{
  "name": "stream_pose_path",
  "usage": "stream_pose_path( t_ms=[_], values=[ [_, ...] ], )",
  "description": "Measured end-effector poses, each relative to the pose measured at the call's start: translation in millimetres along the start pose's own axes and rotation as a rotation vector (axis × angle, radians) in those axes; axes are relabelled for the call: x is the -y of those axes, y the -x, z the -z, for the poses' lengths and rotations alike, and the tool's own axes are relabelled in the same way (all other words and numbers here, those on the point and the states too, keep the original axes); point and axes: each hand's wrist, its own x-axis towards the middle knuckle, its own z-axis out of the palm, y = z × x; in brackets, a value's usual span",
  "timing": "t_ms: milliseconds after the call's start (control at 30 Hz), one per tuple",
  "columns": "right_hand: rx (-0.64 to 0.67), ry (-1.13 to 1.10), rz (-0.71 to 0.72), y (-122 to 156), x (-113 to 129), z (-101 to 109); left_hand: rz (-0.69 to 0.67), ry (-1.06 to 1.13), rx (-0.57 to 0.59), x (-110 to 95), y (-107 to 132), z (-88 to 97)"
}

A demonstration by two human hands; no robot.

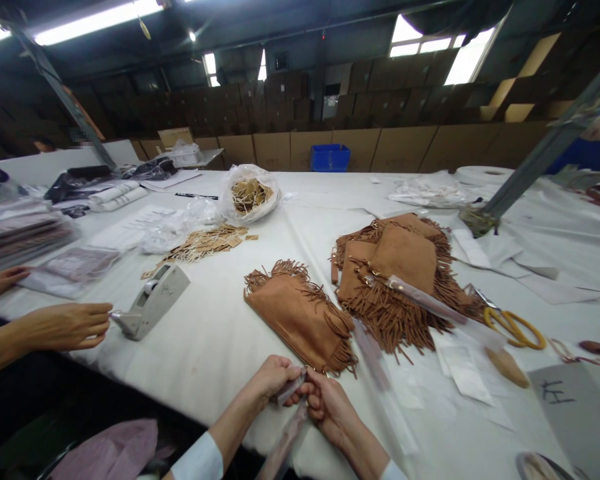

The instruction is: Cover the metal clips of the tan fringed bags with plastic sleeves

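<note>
My left hand (275,379) and my right hand (333,407) meet at the front edge of the table, fingers pinched close together. Between them is a strap in a clear plastic sleeve (286,433), one part hanging down over the edge. A small gold-coloured fitting shows at my fingertips, against the near end of a brown fringed suede bag (295,313) lying flat. What exactly each fingertip grips is partly hidden. Right of this bag runs another plastic-sleeved strip (380,380). Beyond it lies a pile of similar fringed bags (400,267).
Yellow-handled scissors (515,327) lie at the right near a grey box (577,413). Left stands a tape dispenser (155,303), with a co-worker's hand (63,325) at its tape end. Tan tags (210,243) and an opened plastic bag (250,193) of more tags lie farther back.
</note>
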Motion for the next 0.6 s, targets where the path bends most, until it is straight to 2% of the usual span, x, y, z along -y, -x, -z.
stream_pose_path(
  t_ms=[200,400,600],
  values=[
    [0.000,0.083,0.038,0,1,-3,0.003,0.013,-0.017,-4,-1,3.1],
    [0.002,0.043,0.001,-8,0,-2,0.052,0.018,0.025,-5,-1,9.4],
    [-0.041,0.042,0.032,-11,-3,0,0.109,0.031,0.027,-5,-2,13.3]
  ],
)
